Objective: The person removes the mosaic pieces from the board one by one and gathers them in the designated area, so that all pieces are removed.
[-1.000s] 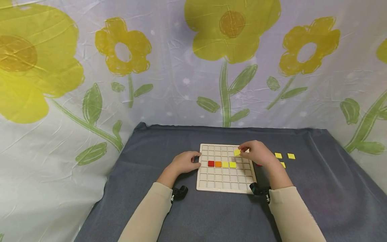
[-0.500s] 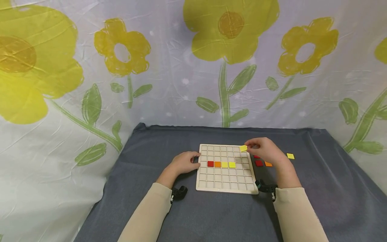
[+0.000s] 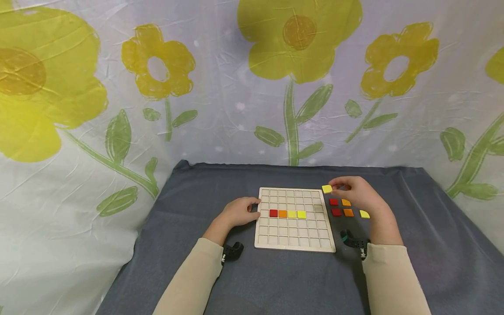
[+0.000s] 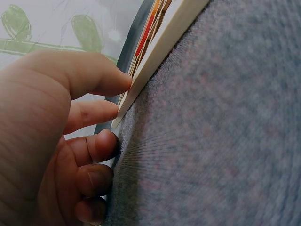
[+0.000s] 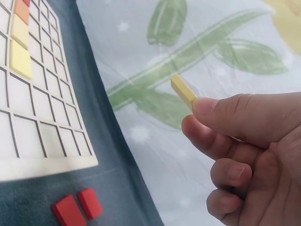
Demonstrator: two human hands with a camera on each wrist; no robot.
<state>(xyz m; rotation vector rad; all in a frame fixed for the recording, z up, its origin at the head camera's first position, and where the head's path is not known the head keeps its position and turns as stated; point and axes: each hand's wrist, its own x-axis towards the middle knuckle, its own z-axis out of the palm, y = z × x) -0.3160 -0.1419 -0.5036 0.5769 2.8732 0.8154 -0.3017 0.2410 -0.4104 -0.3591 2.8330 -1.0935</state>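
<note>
A yellow square tile (image 3: 327, 189) is pinched between the thumb and index finger of my right hand (image 3: 356, 191), just past the board's far right corner. In the right wrist view that tile (image 5: 182, 90) shows edge-on, raised above the cloth. A pale wooden grid board (image 3: 295, 234) lies flat, with a row of one red tile (image 3: 273, 213), one orange tile (image 3: 282, 213) and two yellow tiles (image 3: 301, 214). My left hand (image 3: 238, 212) rests at the board's left edge, its thumb and index fingertips against the side (image 4: 153, 63), the other fingers loosely bent.
Right of the board, red tiles (image 3: 336, 212) and orange tiles (image 3: 348, 212) lie on the dark cloth, with a yellow tile (image 3: 364, 214) partly beneath my right wrist in this view. A flower-printed curtain (image 3: 220, 87) stands behind the table.
My right hand has moved right with the yellow tile, from over the board to beyond its far right corner, uncovering red and orange tiles. The left hand stays at the board's edge.
</note>
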